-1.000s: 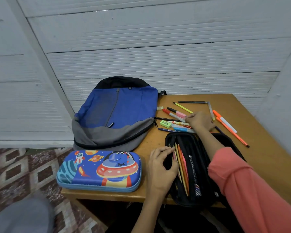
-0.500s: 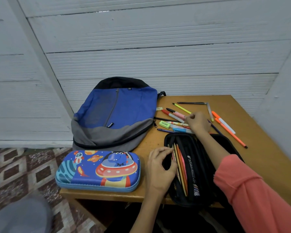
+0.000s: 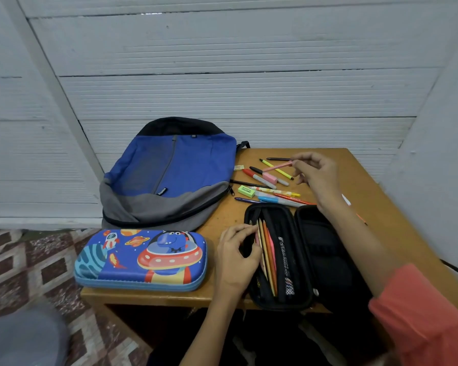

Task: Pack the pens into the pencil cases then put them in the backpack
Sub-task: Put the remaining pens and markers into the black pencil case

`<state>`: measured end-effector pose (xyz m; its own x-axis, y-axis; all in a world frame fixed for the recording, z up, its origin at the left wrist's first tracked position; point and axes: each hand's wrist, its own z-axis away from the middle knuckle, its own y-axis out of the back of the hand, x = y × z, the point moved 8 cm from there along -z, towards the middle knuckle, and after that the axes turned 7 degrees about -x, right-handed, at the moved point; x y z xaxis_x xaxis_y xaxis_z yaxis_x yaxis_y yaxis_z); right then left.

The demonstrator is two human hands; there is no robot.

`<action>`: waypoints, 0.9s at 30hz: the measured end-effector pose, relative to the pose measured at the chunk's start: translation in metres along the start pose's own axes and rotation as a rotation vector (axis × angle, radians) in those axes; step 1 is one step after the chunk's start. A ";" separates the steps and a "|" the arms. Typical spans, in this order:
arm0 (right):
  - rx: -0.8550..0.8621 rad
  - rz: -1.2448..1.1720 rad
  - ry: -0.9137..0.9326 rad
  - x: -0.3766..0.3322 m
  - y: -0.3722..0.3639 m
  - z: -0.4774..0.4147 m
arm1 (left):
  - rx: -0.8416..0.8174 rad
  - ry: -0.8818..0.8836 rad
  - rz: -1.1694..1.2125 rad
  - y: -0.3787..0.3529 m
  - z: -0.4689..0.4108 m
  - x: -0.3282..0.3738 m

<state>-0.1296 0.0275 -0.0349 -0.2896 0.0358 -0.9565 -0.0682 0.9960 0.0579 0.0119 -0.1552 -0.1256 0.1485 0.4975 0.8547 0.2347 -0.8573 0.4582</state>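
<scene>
- Black pencil case (image 3: 325,249): lies unzipped and opened flat at the table's near edge, two oblong halves, soft dark lining.
- Left half holds a row of pencils (image 3: 267,260), orange, yellow and pink, laid lengthwise; beside them is a mesh strip with print too small to read. Contents of the right half are too dark to make out.
- Left hand (image 3: 236,257): fingers curled, gripping the case's left rim by the pencil tops.
- Right hand (image 3: 317,175): thumb and forefinger pinch one end of a pink pen (image 3: 276,166), held above the loose pile, other fingers loosely bent.
- Loose pens (image 3: 275,192): scattered on the table just behind the black case, mixed colours, with a green eraser (image 3: 246,191) and a pink eraser (image 3: 269,178) among them. More pens are partly hidden behind the right forearm.
- Blue pencil case (image 3: 140,260): hard moulded shell, cartoon UFO print, zipped shut, at the near left corner.
- Backpack (image 3: 169,175): blue and grey fabric, lying flat, overhanging the table's far left.
- Table (image 3: 217,220): brown wood, against ribbed white panels.
- Orange sleeve (image 3: 421,313) is cut off at the frame's corner.
</scene>
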 end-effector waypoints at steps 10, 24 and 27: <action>-0.639 0.334 -0.247 0.025 -0.057 0.057 | 0.022 -0.005 0.009 0.001 0.000 0.002; -0.730 0.437 -0.295 0.034 -0.059 0.069 | 0.019 -0.002 0.003 0.001 0.000 0.004; -0.301 0.377 -0.301 0.041 -0.010 0.042 | 0.024 0.004 0.002 0.002 0.000 0.002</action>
<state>-0.1010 0.0227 -0.0868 -0.0649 0.4499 -0.8907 -0.2948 0.8441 0.4478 0.0126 -0.1557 -0.1228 0.1456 0.4951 0.8566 0.2570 -0.8550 0.4505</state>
